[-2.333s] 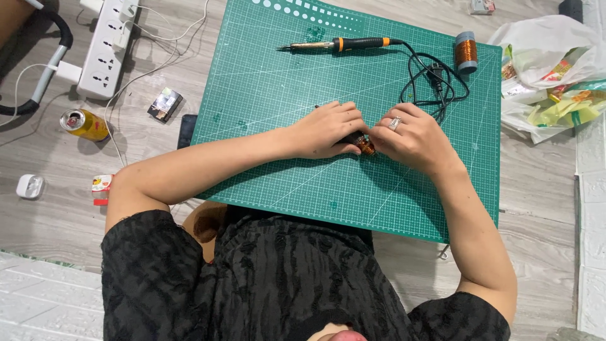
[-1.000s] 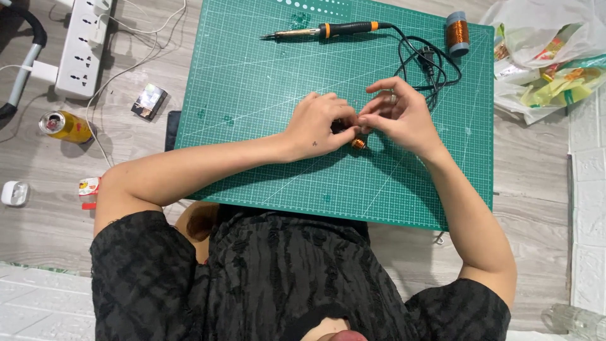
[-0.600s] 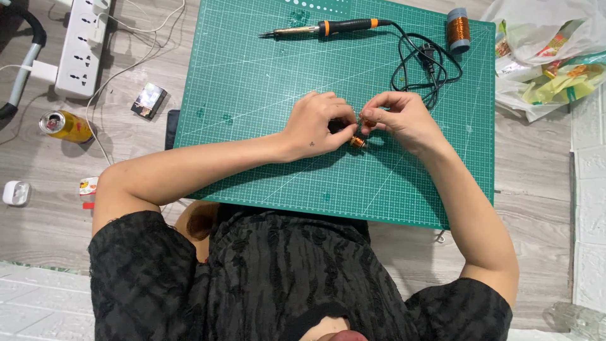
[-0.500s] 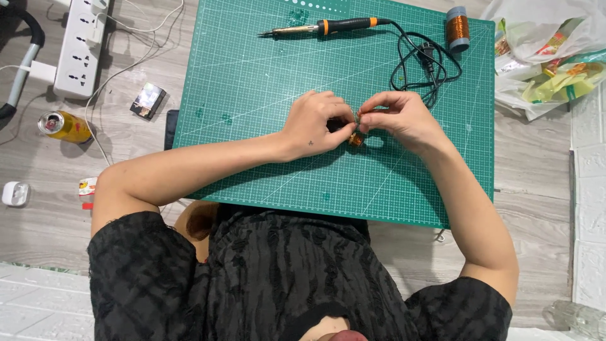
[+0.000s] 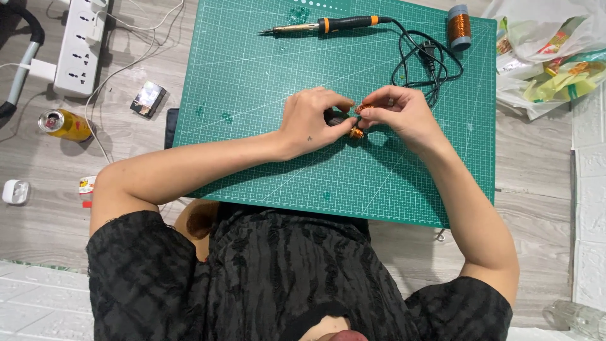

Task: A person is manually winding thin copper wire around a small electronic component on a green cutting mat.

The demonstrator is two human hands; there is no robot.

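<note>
My left hand (image 5: 314,119) and my right hand (image 5: 399,112) meet over the middle of a green cutting mat (image 5: 252,76). Between their fingertips they pinch a small part wound with copper wire (image 5: 356,131). The left thumb and forefinger hold the coil from the left. The right fingers grip its upper end, where a bit of copper shows. Most of the part is hidden by the fingers. A ring sits on a right finger.
A soldering iron (image 5: 328,25) with a coiled black cord (image 5: 424,57) lies at the mat's far edge, beside a copper wire spool (image 5: 459,26). Plastic bags (image 5: 549,57) lie at right. A power strip (image 5: 81,44), a can (image 5: 64,125) and a small box (image 5: 149,99) lie left.
Both hands have stayed together on the small coil, lifted slightly off the mat; the right fingers have shifted their grip on its top end.
</note>
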